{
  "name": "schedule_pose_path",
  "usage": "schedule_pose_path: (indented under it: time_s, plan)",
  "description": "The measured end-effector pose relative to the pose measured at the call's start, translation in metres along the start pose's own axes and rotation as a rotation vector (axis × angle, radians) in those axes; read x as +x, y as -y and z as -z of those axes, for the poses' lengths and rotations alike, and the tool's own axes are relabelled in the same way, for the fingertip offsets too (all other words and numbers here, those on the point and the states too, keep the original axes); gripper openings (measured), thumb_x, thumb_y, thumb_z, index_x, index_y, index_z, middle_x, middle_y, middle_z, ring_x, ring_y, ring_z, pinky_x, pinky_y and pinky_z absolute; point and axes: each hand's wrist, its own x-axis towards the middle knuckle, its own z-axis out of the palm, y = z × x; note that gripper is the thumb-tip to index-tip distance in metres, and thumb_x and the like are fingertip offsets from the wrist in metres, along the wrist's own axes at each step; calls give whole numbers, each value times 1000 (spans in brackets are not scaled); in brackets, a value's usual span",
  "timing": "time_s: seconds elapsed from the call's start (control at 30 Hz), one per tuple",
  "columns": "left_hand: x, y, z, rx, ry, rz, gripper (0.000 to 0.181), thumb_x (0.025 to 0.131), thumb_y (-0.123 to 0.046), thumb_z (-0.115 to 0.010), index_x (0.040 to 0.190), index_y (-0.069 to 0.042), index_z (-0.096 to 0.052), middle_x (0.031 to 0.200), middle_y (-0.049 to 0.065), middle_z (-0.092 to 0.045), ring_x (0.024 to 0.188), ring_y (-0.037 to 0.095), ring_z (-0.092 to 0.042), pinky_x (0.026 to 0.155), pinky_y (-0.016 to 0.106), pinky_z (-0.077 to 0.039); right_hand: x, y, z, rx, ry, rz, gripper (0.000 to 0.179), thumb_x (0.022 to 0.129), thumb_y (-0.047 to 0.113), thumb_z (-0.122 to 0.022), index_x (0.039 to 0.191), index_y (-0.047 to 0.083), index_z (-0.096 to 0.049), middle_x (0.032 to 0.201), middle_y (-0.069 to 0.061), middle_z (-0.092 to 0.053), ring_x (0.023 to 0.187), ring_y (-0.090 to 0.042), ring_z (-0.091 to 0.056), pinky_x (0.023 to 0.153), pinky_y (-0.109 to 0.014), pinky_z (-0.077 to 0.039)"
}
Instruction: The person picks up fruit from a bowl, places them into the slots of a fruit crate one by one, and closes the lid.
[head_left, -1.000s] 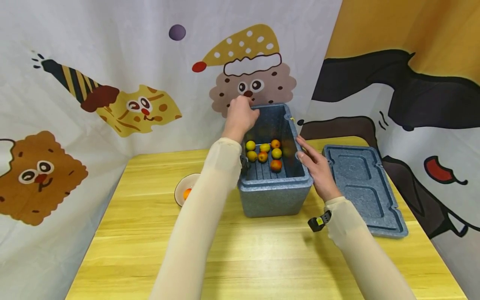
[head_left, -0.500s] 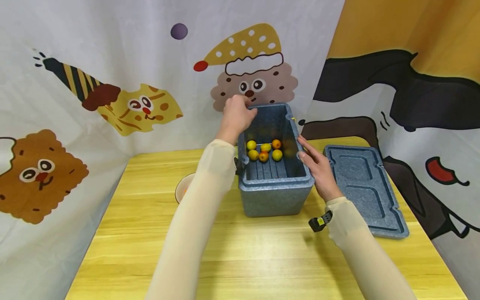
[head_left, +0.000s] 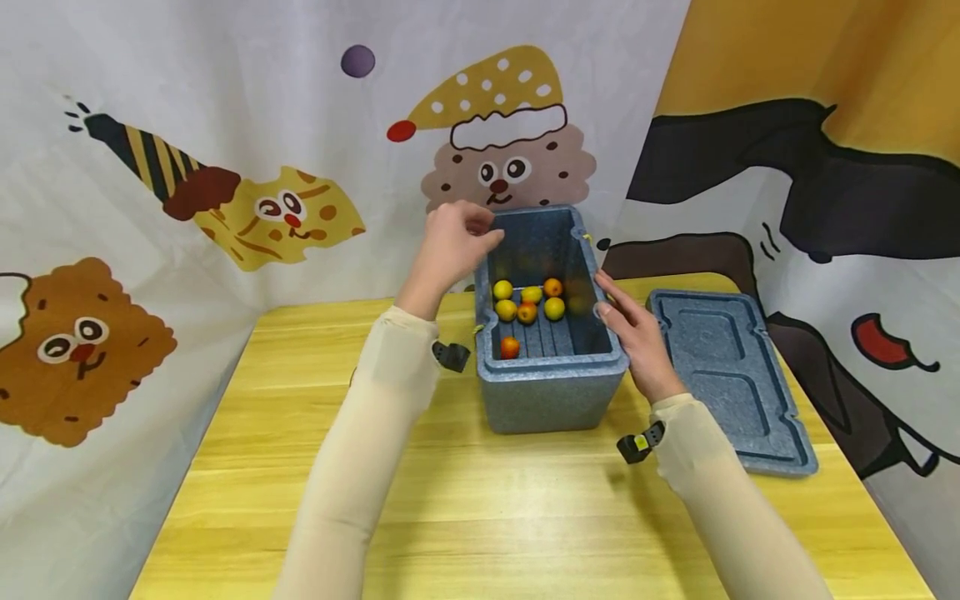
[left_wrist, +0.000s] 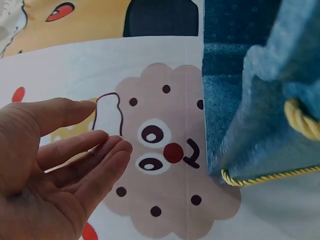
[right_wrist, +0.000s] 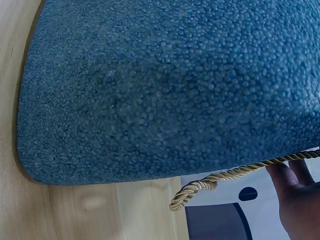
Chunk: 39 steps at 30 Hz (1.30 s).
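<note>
On the wood-grain table (head_left: 525, 517), per my feed: pebbly blue-grey box (head_left: 551, 404), roundish yellow and orange fruit (head_left: 527, 313) inside | left hand (head_left: 450, 246) loose, kinda hovering, empty | right hand (head_left: 643, 340) resting against its side, not clenched | recessed lid (head_left: 723, 362) flat alongside | cartoon-print cloth (head_left: 262, 92) behind

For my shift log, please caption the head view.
Empty left hand near a foam box holding seven yellow and orange fruits; right hand touching the box; lid alongside.
</note>
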Motion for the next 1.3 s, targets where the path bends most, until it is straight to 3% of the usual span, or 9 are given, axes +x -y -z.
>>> schedule_pose_path:
  time_s: [0.43, 0.8, 0.97, 1.3]
  plan:
    - [-39, 28, 11, -102, -14, -69, 30, 94, -16, -69, 119, 0, -67, 117, 11, -64, 111, 24, -60, 97, 34, -48, 0, 2, 2, -13, -1, 0, 48, 105, 26, -50, 151, 21, -41, 158, 6, -30, 144, -16, -24, 115, -42, -25]
    - [-70, 68, -7, -141, -71, -112, 24, 93, -8, -69, 114, 3, -69, 112, 14, -64, 107, 27, -61, 95, 37, -50, -1, -3, 0, 15, -7, -27, 48, 104, 28, -52, 150, 21, -43, 157, 7, -31, 143, -15, -25, 115, -44, -23]
    - [-83, 89, -11, -150, -99, -81, 23, 93, -7, -68, 113, 4, -68, 113, 15, -63, 109, 29, -60, 96, 40, -49, -2, -3, -1, 4, -6, -22, 48, 104, 29, -52, 151, 21, -43, 157, 7, -31, 144, -16, -25, 116, -46, -22]
    - [-109, 132, -12, -97, -75, 22, 32, 94, -11, -68, 122, 4, -63, 123, 18, -59, 114, 33, -56, 99, 41, -47, 0, 0, 0, 6, 6, -16, 48, 104, 26, -51, 151, 20, -41, 158, 6, -29, 144, -16, -24, 116, -46, -22]
